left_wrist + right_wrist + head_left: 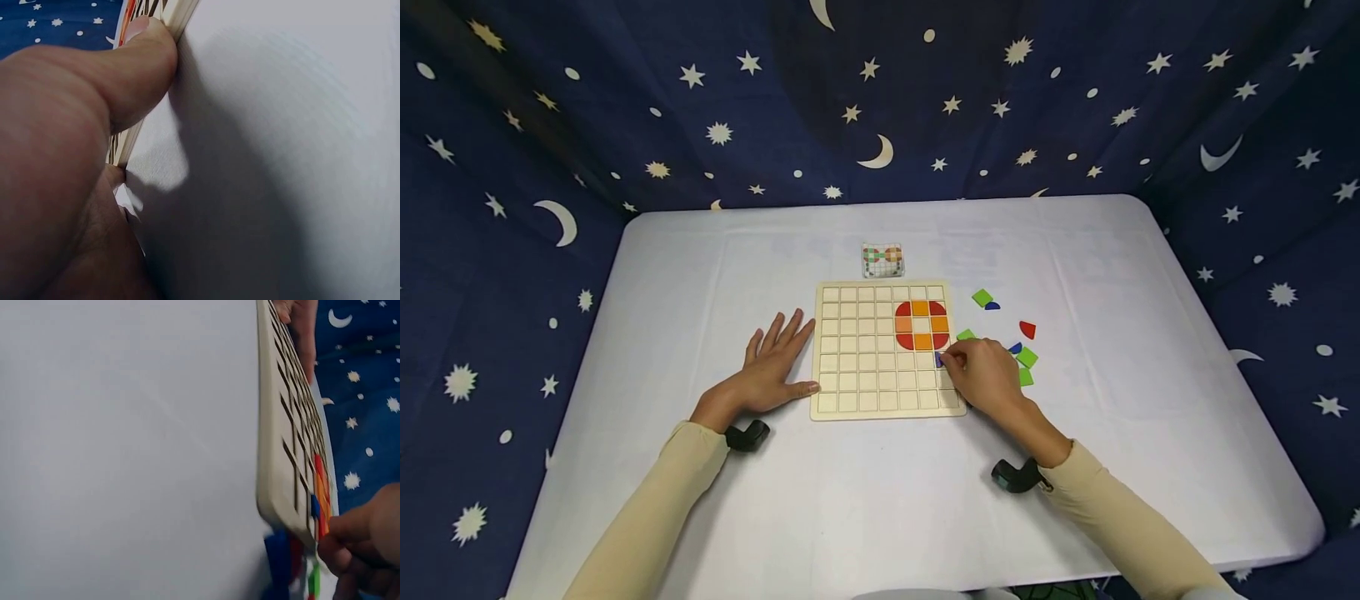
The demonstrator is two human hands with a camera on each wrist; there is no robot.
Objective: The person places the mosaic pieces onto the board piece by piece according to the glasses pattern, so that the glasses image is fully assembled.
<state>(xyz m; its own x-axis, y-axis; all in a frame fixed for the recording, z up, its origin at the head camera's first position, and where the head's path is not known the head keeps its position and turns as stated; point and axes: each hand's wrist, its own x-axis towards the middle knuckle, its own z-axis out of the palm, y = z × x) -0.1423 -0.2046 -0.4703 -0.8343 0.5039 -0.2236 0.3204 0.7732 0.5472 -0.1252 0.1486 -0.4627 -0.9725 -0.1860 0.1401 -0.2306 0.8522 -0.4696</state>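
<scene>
A pale wooden grid board (857, 358) lies on the table, with red corner pieces (904, 341) and orange squares (921, 307) forming a ring on its right side. My right hand (987, 375) holds a small blue piece (938, 360) between thumb and fingertips, just below the ring at the board's right side. In the right wrist view the blue piece (315, 506) stands tilted up from the grid beside those fingertips. With fingers spread, my left hand (763, 377) rests at the board's left edge; its thumb (147, 59) touches the rim in the left wrist view.
Right of the board lie loose green squares (982, 297), a red piece (1027, 330) and blue pieces (992, 306). Behind the board is a small pattern card (882, 261). A white cloth covers the table (1075, 275); a starry curtain (805, 100) surrounds it.
</scene>
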